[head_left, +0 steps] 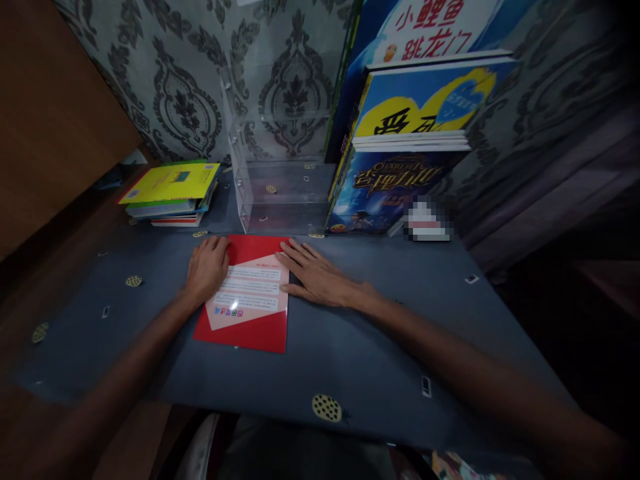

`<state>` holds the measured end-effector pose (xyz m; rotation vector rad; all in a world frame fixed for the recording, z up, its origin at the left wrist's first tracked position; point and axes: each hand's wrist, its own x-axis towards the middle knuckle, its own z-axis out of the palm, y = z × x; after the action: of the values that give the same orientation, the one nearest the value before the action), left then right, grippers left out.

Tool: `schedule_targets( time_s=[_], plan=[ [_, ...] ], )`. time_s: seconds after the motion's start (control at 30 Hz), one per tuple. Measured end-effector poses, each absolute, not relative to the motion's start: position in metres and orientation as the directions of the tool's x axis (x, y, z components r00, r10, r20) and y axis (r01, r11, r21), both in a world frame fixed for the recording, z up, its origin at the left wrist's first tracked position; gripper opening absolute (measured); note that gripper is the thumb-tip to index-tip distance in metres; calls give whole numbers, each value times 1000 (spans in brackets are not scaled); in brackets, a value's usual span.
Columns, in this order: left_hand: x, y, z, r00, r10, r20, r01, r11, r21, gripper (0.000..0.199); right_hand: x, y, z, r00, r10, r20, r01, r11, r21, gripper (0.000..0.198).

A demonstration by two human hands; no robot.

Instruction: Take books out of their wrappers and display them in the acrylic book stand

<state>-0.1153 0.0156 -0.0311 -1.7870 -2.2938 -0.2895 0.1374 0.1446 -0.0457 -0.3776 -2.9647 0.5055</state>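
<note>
A thin red book (265, 337) lies flat on the table, its pink panel of printed text upside down to me. Along its left edge sits my left hand (207, 267), fingers bent and close together on the cover, the thumb hidden. My right hand (320, 273) lies flat over the right edge with its fingers stretched out and apart, the tips touching the cover. Just behind the book stands a clear acrylic rack (285, 193), with books in its right part.
A stack of books with a yellow one on top (173, 183) lies at the back left. Upright books, including a dark blue one (385, 187), fill the rack's right side. Beside them is a blurred white object (427, 223). A dark patterned cloth (360, 373) covers the table.
</note>
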Motion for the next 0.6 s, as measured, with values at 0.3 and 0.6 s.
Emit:
schedule_targets(
  time_s=[0.3,0.6],
  plan=[
    [-115,4,-39,-183,918,351,972,114,207,30,147,117,-51,-960,221,171,154,929,-337,75],
    [-114,-4,-36,-88,913,398,979,6,204,30,153,101,-51,-966,167,199,87,930,-356,72]
  ],
)
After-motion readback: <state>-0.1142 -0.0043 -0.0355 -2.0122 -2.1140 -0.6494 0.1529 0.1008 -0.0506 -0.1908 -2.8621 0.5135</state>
